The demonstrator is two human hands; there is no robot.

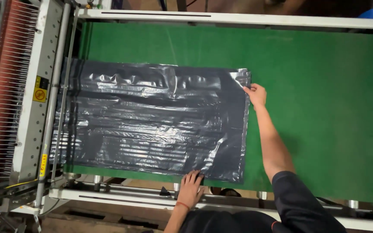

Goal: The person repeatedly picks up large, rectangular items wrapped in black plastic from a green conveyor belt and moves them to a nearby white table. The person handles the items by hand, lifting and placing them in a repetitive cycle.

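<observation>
A stack of glossy black plastic bags (152, 121) lies flat on a green conveyor belt (320, 95). My left hand (191, 187) rests at the near edge of the stack, fingers spread on the plastic over the belt's front rim. My right hand (255, 94) reaches across to the far right corner of the stack, fingertips pinching the edge there. A dark sleeve covers my right upper arm.
The bag-making machine's metal bar and rollers (55, 99) run along the left, with a red comb-like part (9, 86) beyond. A white frame (238, 19) borders the belt at the top and front. Steel rollers (264, 195) sit under the near edge.
</observation>
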